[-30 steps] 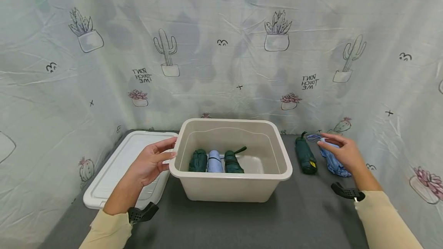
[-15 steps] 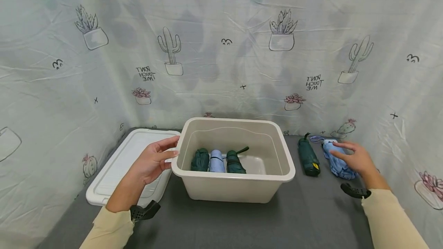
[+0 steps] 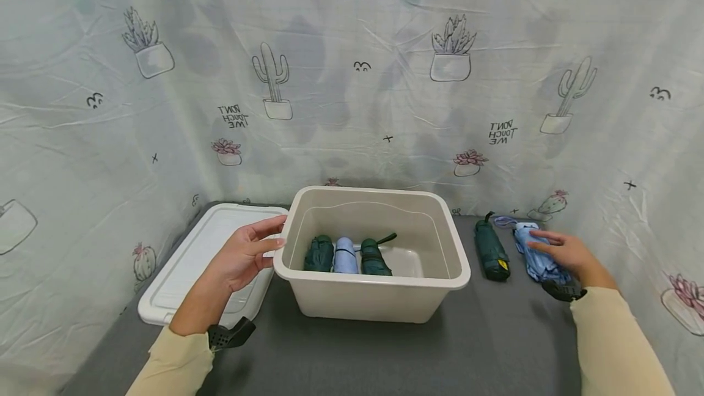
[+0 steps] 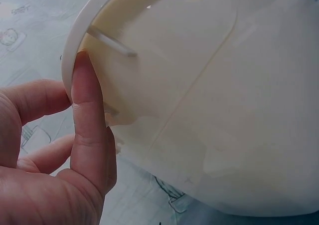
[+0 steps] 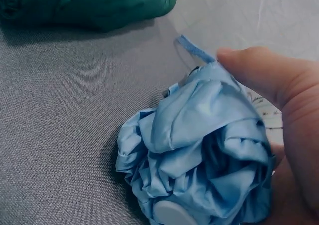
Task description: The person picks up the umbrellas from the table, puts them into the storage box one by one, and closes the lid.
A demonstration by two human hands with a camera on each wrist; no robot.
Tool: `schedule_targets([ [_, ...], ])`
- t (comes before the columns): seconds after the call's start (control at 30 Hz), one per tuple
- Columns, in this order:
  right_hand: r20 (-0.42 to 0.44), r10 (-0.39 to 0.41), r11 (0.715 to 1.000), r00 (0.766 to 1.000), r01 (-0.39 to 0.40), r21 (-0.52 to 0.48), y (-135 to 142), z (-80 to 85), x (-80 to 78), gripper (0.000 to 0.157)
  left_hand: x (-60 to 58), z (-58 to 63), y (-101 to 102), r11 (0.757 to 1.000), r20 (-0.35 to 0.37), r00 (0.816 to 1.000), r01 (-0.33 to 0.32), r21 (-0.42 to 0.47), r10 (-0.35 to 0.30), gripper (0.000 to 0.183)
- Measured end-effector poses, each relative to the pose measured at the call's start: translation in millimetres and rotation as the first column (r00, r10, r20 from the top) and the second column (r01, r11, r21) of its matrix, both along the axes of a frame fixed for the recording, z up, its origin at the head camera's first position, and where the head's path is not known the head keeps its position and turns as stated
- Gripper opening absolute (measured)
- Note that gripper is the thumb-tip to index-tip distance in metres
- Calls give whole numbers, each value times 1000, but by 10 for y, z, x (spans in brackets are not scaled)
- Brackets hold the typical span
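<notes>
My left hand (image 3: 242,255) pinches the left rim of a beige plastic storage box (image 3: 363,298); in the left wrist view a finger (image 4: 88,120) lies under the rim's lip. Inside the box lie a dark green folded umbrella (image 3: 319,254), a light blue one (image 3: 344,255) and another dark green one (image 3: 375,258). Over at the right, my right hand (image 3: 569,255) is at a loosely folded light blue umbrella (image 3: 536,255), fingers reaching across it. The right wrist view shows the thumb (image 5: 256,68) close by the strap end of this crumpled blue umbrella (image 5: 199,150).
Another dark green folded umbrella (image 3: 491,252) lies between the box and the blue umbrella. A white lid (image 3: 192,261) rests flat on the grey tabletop (image 3: 418,359) left of the box. A patterned curtain (image 3: 363,109) hangs close behind the table and along both sides.
My right hand first drew back right from above the blue umbrella, then lowered onto it. The left hand keeps its hold on the box rim. The head view has shifted slightly.
</notes>
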State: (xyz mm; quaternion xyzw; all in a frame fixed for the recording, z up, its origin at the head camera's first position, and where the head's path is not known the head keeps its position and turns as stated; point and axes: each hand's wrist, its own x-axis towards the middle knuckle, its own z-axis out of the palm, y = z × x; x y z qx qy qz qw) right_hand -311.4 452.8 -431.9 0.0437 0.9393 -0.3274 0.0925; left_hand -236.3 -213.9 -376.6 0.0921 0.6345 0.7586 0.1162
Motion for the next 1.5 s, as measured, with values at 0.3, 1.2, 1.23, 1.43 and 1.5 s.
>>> schedule_targets([
  [0.3,22,21,1000,1000,-20,-24,89,-75,-23,76,-18,26,18,1000,4,1000,4,-3,-4,59],
  [1.2,119,8,997,993,1,-79,54,-17,-16,80,-7,-29,23,1000,-16,1000,13,23,-13,58],
  [1.23,119,12,997,993,-3,-72,40,-9,-14,81,-4,-28,22,1000,-18,1000,12,24,-11,58],
  [1.43,124,36,999,992,-37,10,-6,2,-45,83,12,-27,8,999,-23,1000,12,30,-11,58],
  [1.5,122,36,999,992,-40,33,-3,-7,-52,83,18,-28,7,1000,-24,1000,10,30,-9,58],
])
